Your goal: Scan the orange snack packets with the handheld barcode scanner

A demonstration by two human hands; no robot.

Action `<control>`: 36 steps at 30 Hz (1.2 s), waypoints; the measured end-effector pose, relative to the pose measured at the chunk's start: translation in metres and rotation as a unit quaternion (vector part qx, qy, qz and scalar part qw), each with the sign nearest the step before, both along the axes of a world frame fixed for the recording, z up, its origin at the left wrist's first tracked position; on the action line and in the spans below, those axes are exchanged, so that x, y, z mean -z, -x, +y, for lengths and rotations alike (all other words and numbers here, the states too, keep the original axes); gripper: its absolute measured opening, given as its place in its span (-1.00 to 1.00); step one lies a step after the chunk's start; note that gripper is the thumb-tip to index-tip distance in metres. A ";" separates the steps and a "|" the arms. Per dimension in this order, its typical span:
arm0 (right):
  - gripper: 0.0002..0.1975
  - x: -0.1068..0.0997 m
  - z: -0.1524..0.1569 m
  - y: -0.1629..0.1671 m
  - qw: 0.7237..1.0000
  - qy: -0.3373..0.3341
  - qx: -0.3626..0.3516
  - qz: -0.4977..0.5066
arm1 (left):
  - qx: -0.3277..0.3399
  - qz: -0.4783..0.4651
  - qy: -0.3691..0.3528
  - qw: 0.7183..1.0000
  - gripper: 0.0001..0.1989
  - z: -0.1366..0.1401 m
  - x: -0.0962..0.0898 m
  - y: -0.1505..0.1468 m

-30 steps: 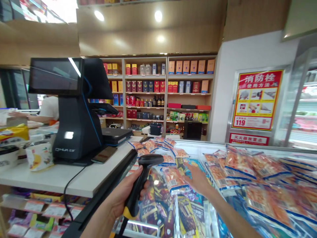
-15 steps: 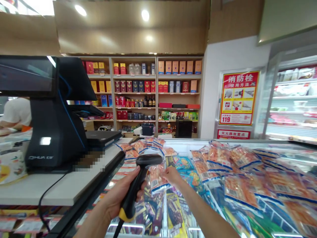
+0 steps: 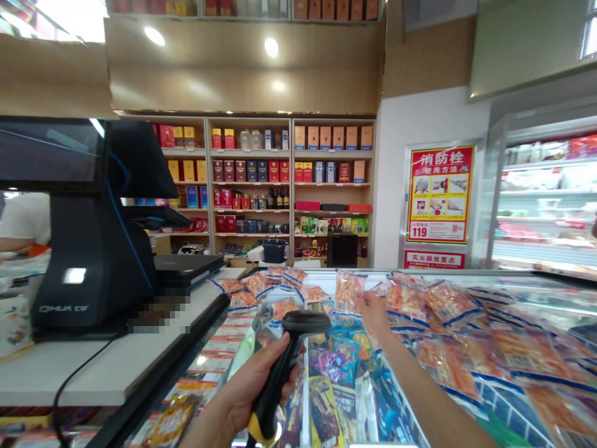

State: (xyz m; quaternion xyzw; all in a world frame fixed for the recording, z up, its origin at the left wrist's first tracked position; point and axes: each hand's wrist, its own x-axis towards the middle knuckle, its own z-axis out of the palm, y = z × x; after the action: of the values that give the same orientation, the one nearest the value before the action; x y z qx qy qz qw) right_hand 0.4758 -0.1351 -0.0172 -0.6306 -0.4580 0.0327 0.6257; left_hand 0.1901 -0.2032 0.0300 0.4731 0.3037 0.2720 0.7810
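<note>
My left hand (image 3: 261, 376) is wrapped around the handle of a black barcode scanner (image 3: 280, 361) with a yellow-trimmed base. Its head points up and right. At the far side of the glass-topped freezer, my right hand (image 3: 375, 317) pinches the right edge of a clear food packet (image 3: 349, 291) with orange-pink contents, a white barcode label and a blue border. The packet is tilted up, facing me. Similar packets (image 3: 408, 298) lie in a pile just right of that hand. Beneath the scanner, colourful ice-cream wrappers (image 3: 329, 407) show inside the freezer.
On the left, a black checkout terminal (image 3: 93, 249) stands on a white counter (image 3: 84, 376), its cable hanging down. More packets (image 3: 256, 285) lie at the freezer's far left. Behind are shelves of boxes (image 3: 252, 171) and a red-and-yellow poster (image 3: 441, 194). A person's white sleeve (image 3: 25, 218) shows far left.
My right hand has moved right and away from me with the packet, toward the pile. The scanner has shifted right and slightly down. The camera view has tilted up a little.
</note>
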 end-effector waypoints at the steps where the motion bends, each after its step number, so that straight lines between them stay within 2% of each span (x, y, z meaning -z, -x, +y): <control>1: -0.69 0.003 0.001 0.000 1.000 -0.004 0.002 -0.005 | 0.001 -0.005 -0.005 1.000 -0.59 -0.002 -0.001 -0.003; 4: -0.69 0.006 0.001 0.003 1.000 -0.005 0.001 -0.015 | -0.018 0.004 -0.026 0.999 -0.60 -0.006 -0.006 -0.011; 6: -0.69 -0.002 -0.004 0.003 1.000 0.007 0.011 -0.010 | -0.046 0.015 -0.042 0.998 -0.61 -0.006 -0.010 -0.015; 10: -0.67 -0.044 -0.023 -0.018 0.998 -0.028 0.063 -0.004 | -0.056 0.022 -0.056 0.997 -0.61 0.004 -0.011 -0.017; 12: -0.63 -0.067 -0.034 -0.041 0.994 -0.067 0.091 -0.011 | -0.038 0.027 -0.041 0.998 -0.59 0.011 -0.009 -0.018; 14: -0.59 -0.079 -0.043 -0.070 0.987 -0.072 0.140 -0.015 | -0.038 0.027 -0.028 0.999 -0.59 0.014 -0.008 -0.020; 16: -0.58 -0.076 -0.049 -0.100 0.976 -0.016 0.217 -0.028 | -0.052 0.024 -0.024 0.998 -0.59 0.015 -0.007 -0.023; 18: -0.58 -0.063 -0.053 -0.125 0.956 0.073 0.281 -0.048 | -0.058 0.019 -0.021 0.998 -0.62 0.015 -0.007 -0.023; 20: -0.58 -0.046 -0.055 -0.142 0.938 0.156 0.302 -0.069 | -0.051 0.011 -0.008 0.999 -0.67 0.017 -0.006 -0.020; 22: -0.58 -0.034 -0.056 -0.148 0.921 0.194 0.322 -0.100 | -0.050 -0.001 0.005 0.999 -0.70 0.022 -0.005 -0.013; 23: -0.58 -0.032 -0.056 -0.147 0.912 0.188 0.344 -0.123 | -0.054 -0.006 0.009 0.998 -0.70 0.025 -0.005 -0.008; 25: -0.58 -0.033 -0.049 -0.134 0.894 0.126 0.388 -0.183 | -0.063 -0.021 0.011 0.998 -0.70 0.031 -0.005 0.003; 26: -0.59 -0.035 -0.043 -0.122 0.892 0.086 0.387 -0.217 | -0.064 -0.027 0.012 0.998 -0.69 0.034 -0.005 0.008; 28: -0.64 -0.038 -0.025 -0.089 0.907 0.040 0.313 -0.278 | -0.069 -0.034 0.016 0.997 -0.69 0.038 -0.005 0.016; 30: -0.68 -0.035 0.000 -0.048 0.931 0.068 0.174 -0.314 | -0.087 -0.029 0.019 0.996 -0.68 0.039 -0.005 0.020; 31: -0.68 -0.031 0.014 -0.027 0.932 0.093 0.116 -0.331 | -0.101 -0.023 0.021 0.994 -0.68 0.039 -0.004 0.021; 33: -0.67 -0.019 0.040 0.013 0.912 0.142 0.034 -0.383 | -0.122 -0.014 0.025 0.992 -0.67 0.039 -0.002 0.021; 36: -0.60 0.000 0.073 0.053 0.872 0.183 -0.004 -0.453 | -0.143 -0.006 0.022 0.989 -0.64 0.040 0.006 0.021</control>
State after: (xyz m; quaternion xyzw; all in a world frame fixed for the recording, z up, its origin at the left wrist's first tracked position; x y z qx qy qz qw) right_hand 0.4224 -0.0623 -0.0171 -0.6777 -0.6796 -0.1709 0.2228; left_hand 0.1693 -0.1631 0.0238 0.4056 0.3692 0.3769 0.7464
